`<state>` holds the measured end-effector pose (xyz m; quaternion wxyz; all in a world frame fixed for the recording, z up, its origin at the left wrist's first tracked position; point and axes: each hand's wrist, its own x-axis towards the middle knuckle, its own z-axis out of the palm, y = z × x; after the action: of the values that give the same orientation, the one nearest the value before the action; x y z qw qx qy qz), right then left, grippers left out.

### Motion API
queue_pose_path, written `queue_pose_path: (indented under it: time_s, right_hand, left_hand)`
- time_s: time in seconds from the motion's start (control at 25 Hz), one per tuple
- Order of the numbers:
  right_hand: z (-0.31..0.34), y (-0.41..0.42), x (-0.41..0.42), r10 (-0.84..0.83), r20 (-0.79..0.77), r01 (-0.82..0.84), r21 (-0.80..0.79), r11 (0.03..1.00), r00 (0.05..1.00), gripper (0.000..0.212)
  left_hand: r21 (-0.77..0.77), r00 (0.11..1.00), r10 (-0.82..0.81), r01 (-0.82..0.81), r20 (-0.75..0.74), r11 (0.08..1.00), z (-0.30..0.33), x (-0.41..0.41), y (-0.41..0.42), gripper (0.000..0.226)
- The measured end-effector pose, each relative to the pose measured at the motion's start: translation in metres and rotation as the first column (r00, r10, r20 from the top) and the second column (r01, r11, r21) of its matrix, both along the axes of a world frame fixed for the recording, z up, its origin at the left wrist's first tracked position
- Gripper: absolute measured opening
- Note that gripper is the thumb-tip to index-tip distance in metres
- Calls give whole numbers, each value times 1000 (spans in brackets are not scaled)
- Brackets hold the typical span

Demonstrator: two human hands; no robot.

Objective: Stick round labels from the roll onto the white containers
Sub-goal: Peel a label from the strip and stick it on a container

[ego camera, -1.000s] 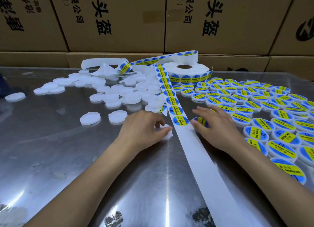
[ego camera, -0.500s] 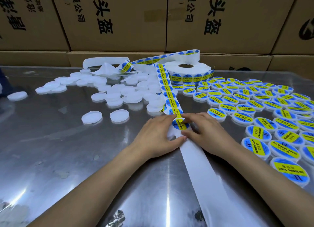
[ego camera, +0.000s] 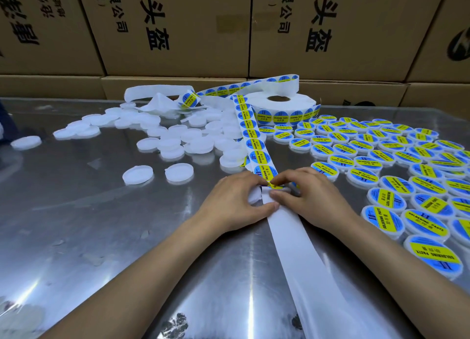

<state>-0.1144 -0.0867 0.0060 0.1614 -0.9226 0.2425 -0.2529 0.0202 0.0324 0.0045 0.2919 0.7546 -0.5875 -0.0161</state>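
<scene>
My fingers (ego camera: 277, 178) hide most of this label (ego camera: 276, 185); the white container (ego camera: 254, 196) barely peeks out under my left hand (ego camera: 236, 201)

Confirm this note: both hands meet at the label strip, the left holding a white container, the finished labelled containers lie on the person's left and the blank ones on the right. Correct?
Not quite: the sides are swapped. The head view shows the labelled containers on the person's right and the blank containers on the left. The rest holds: left hand and right hand meet at the label strip, the left holding a white container.
</scene>
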Motion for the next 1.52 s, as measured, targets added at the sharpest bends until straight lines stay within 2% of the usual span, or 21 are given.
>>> queue_pose_path:
  time_s: [0.16, 0.36, 0.56, 0.76, 0.92, 1.12, 1.36, 1.44, 1.52]
  right_hand:
    - [1, 4, 1, -60, 20, 60, 4, 998, 998, 16]
    - [1, 2, 1, -99, 32, 97, 66, 993, 995, 16]
    - [5, -1, 0, -199, 295, 157, 159, 975, 935, 16]
    - [11, -9, -3, -303, 490, 144, 336, 931, 817, 17]
    - [16, -8, -4, -300, 579, 27, 432, 902, 759, 14]
    - [19, 6, -1, -144, 589, -197, 476, 857, 795, 9]
    - [20, 11, -1, -116, 538, -212, 509, 834, 835, 10]
    - [20, 10, -1, -129, 537, -211, 525, 825, 834, 12]
    - [19, 9, -1, -136, 523, -192, 526, 828, 842, 9]
  left_hand:
    - [0, 998, -22, 22, -55, 1000, 0, 1, -1, 40]
    - [117, 998, -47, 51, -34, 992, -1, 2, 0, 70]
    - [186, 999, -39, 45, -34, 982, 0, 4, 1, 92]
    - [212, 998, -62, 56, 20, 976, -1, 3, 2, 85]
    - [181, 999, -46, 43, 15, 983, -4, 3, 3, 84]
    - [96, 999, 34, -34, -3, 995, 5, 12, 10, 69]
    - [171, 957, 154, -199, 245, 965, 23, 24, 24, 67]
    - [241, 946, 193, -258, 262, 936, 25, 26, 26, 66]
    - [283, 953, 215, -272, 215, 920, 24, 27, 26, 63]
